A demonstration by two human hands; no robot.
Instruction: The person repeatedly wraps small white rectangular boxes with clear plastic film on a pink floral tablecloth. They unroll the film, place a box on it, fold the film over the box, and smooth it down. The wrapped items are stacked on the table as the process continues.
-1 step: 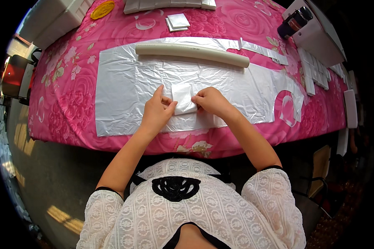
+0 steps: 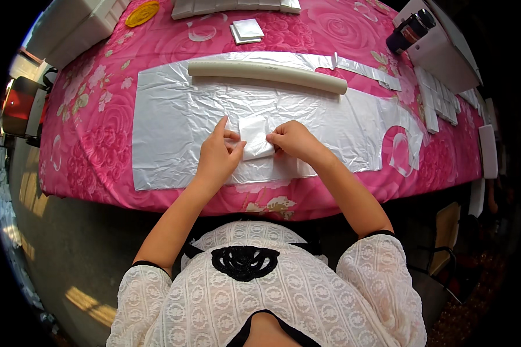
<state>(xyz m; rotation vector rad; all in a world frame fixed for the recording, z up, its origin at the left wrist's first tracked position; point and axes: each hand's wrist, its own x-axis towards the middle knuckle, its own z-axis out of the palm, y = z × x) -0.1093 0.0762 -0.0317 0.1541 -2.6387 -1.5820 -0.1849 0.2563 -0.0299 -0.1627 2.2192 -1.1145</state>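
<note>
In front of me a small folded packet of white plastic film (image 2: 255,134) lies on a flat, wrinkled silvery-white plastic bag (image 2: 162,124). My right hand (image 2: 293,140) pinches the packet's right edge between thumb and fingers. At its left edge is my left hand (image 2: 219,149), open, with the index finger stretched away from me and the thumb tip touching the packet. The other left fingers are slightly bent. A long pale beige pipe (image 2: 266,74) rests across the far part of the bag. On the right, the bag ends in handle-like strips (image 2: 414,141).
Pink floral cloth (image 2: 101,156) covers the table. Beyond the pipe lie folded white packets (image 2: 248,30), a row of packets (image 2: 231,7) and a yellow dish (image 2: 142,14). White foam boxes (image 2: 75,29), a dark flask (image 2: 410,32), a white box (image 2: 446,52) and stacked packets (image 2: 437,101) stand around.
My left hand has shifted very slightly to the left. The right hand, packet and pipe look the same.
</note>
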